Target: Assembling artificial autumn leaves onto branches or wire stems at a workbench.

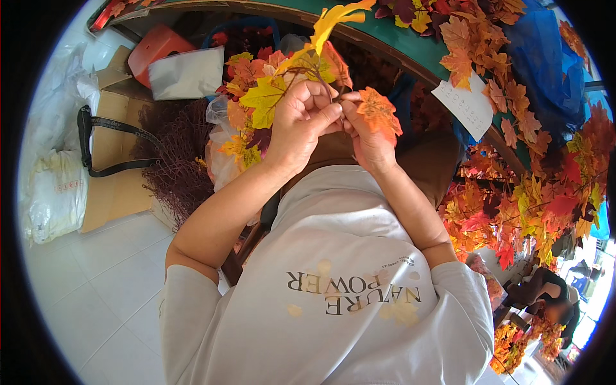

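Observation:
In front of my chest, both hands meet at a thin brown stem of artificial maple leaves. My left hand (300,125) is closed, thumb and fingers pinching the stem. A long yellow leaf (335,24) rises above it, with an orange-red leaf (338,65) just below. My right hand (371,142) is closed too, its fingertips pinching at the same spot; an orange leaf (378,110) covers part of its fingers. Exactly where the stems join is hidden between the fingertips. Beside my left hand, a yellow leaf (264,99) belongs to a heap of leaves behind it.
A green-topped table (410,40) curves along the far side, with a paper sheet (465,106) at its edge. Leaf garlands (523,199) hang at right. Dark purple stems (176,160), a cardboard box (119,192) and a red stool (160,51) stand left. Another person (552,295) sits far right.

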{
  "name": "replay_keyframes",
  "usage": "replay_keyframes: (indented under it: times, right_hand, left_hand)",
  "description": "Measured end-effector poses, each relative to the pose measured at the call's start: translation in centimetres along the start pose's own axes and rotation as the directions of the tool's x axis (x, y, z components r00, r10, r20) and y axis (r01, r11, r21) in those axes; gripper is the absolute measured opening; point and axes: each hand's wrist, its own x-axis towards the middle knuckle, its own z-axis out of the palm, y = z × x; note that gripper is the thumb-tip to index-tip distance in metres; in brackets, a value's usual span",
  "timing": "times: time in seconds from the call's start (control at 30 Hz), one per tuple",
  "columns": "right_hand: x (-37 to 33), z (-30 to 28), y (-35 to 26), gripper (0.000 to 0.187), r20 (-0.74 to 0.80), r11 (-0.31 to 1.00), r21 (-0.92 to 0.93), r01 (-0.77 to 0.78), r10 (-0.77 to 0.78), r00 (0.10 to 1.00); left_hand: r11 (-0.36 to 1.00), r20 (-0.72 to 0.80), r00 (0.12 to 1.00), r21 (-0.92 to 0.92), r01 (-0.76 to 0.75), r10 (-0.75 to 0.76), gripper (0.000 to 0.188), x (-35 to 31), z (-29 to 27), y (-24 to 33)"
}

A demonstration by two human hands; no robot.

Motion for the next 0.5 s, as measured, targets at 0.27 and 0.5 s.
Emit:
replay_keyframes:
  times: [0.27, 0.5]
  right_hand:
    - [-1.0, -1.0, -1.0, 0.017, 0.176, 0.676, -0.718, 0.165, -0.053, 0.983]
    - [-1.0, -0.6, -0.5, 0.018, 0.135, 0.801, -0.574, 0.169, -0.112, 0.985]
  left_hand:
    - [0.984, -0.185, 0.978, -0.131, -0.118, 0.093, 0.009, 1.8, -2.2, 2.2]
    - [0.988, -0.16, 0.986, -0.132, -0.076, 0.054, 0.017, 1.4, -1.2, 2.5]
